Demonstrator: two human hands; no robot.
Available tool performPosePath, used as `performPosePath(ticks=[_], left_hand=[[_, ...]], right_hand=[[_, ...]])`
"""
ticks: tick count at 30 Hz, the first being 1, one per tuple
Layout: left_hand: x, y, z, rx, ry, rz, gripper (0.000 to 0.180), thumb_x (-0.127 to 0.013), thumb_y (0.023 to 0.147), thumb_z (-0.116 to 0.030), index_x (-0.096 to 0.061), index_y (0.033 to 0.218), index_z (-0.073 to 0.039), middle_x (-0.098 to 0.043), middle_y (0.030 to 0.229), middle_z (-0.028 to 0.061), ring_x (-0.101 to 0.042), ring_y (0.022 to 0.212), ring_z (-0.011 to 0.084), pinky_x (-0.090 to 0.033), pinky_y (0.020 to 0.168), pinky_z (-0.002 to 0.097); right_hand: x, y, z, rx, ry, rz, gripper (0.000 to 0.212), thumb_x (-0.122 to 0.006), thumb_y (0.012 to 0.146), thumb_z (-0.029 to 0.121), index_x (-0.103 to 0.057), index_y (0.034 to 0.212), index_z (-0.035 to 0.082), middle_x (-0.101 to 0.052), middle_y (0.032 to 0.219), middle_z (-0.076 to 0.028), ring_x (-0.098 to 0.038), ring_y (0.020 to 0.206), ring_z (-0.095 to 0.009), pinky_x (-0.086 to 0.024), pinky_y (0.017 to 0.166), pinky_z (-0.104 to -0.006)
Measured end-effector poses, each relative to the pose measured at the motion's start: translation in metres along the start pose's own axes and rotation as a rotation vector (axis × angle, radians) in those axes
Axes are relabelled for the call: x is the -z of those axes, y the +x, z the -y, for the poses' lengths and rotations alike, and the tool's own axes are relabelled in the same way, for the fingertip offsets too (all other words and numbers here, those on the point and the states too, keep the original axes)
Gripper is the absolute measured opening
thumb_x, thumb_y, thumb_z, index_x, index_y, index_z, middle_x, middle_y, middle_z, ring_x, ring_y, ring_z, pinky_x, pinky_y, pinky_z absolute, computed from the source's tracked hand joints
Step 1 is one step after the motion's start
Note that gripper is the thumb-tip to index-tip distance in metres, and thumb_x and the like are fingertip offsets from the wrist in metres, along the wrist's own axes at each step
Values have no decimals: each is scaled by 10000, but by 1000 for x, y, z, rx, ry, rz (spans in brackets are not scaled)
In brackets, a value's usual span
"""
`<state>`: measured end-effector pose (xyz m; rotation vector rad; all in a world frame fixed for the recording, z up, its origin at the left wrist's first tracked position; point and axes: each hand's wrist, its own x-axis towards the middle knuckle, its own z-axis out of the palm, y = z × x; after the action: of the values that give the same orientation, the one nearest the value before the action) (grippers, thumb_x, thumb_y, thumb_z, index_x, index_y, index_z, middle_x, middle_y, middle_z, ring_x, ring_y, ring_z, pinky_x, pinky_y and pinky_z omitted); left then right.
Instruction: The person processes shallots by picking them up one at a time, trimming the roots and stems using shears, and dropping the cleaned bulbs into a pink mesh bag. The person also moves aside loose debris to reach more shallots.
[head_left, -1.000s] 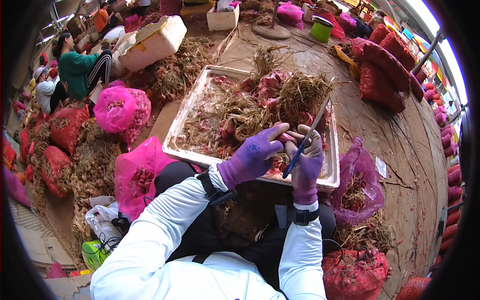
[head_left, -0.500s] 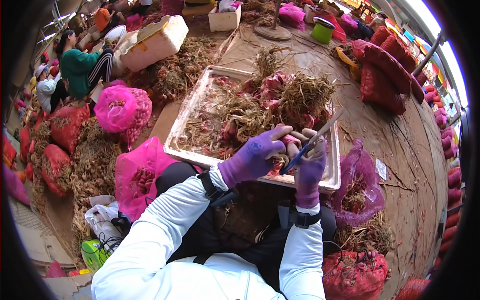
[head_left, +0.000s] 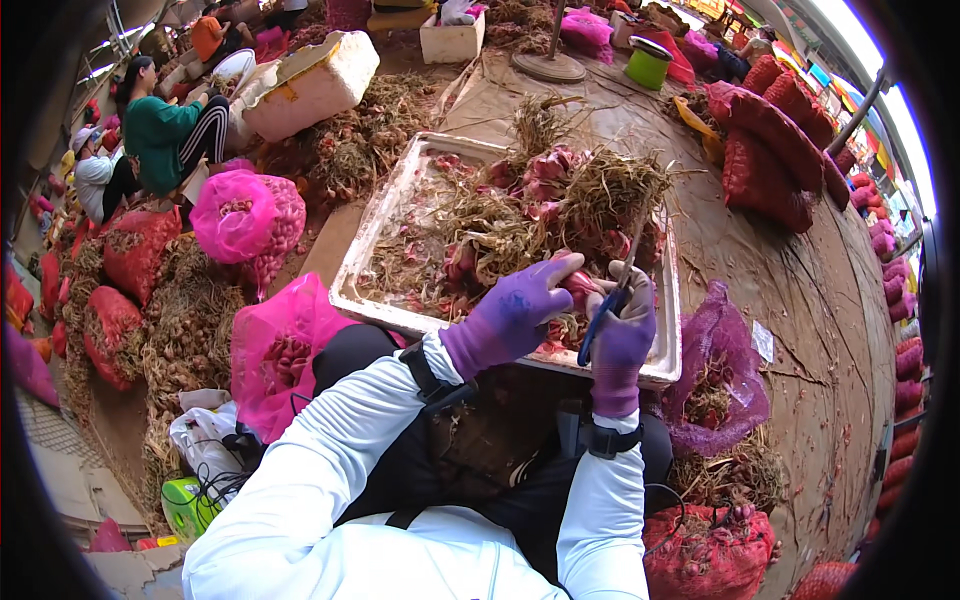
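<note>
My left hand [head_left: 512,312], in a purple glove, is closed around a reddish-pink shallot [head_left: 580,286] above the near side of a white foam tray [head_left: 375,222]. Just to its right, my gloved right hand [head_left: 622,345] holds blue-handled scissors [head_left: 600,325], their blades pointing up and away from me. Beyond both hands, the tray carries a heap of shallots [head_left: 548,172] with dry, straw-like tops [head_left: 615,188]. My fingers partly hide the held shallot.
A pink mesh bag [head_left: 285,335] of shallots stands left of the tray, a purple mesh bag [head_left: 715,375] right of it. A full red mesh bag [head_left: 710,555] sits near my right leg. People sit at the far left, one in a green top [head_left: 155,140].
The scissors have swung from slanting up to the right to pointing nearly straight away from me. The right hand has turned with them; the left has shifted only slightly.
</note>
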<state>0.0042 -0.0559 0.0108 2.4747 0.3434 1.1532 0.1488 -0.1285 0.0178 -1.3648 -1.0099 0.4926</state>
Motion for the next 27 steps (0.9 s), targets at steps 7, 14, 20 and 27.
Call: performPosePath(ticks=[7, 14, 20, 27], left_hand=[[-1, 1, -8, -58, 243, 30, 246, -563, 794, -3, -573, 1036, 38, -530, 1241, 225, -540, 1176, 384, -468, 980, 426], [0, 5, -11, -6, 70, -10, 149, -569, 789, 22, -579, 937, 34, -565, 1190, 209, -583, 1108, 381, -485, 949, 422], [1, 3, -6, 27, -104, 43, 228, -613, 710, 82, -594, 919, -6, -563, 1226, 228, -569, 1128, 399, -478, 945, 409], [12, -6, 15, 53, -181, 65, 276, -644, 649, 82, -580, 896, -25, -549, 1278, 227, -507, 1217, 424, -467, 946, 419]], right_hand=[[-4, -2, 10, -150, 295, 58, 410, -703, 850, 38, -499, 1205, 24, -624, 990, -64, -597, 814, -73, -510, 671, -199], [0, -3, 3, -16, 73, 95, 427, -667, 792, -56, -523, 1187, 19, -584, 936, -4, -540, 751, -44, -476, 666, -199], [4, 4, 1, 337, -417, -113, 327, -621, 799, -51, -565, 1111, 29, -558, 834, 16, -524, 713, -59, -466, 646, -237], [17, 12, 1, -192, 411, -93, 337, -622, 865, -28, -500, 1175, 24, -652, 961, -76, -603, 780, -87, -497, 669, -202]])
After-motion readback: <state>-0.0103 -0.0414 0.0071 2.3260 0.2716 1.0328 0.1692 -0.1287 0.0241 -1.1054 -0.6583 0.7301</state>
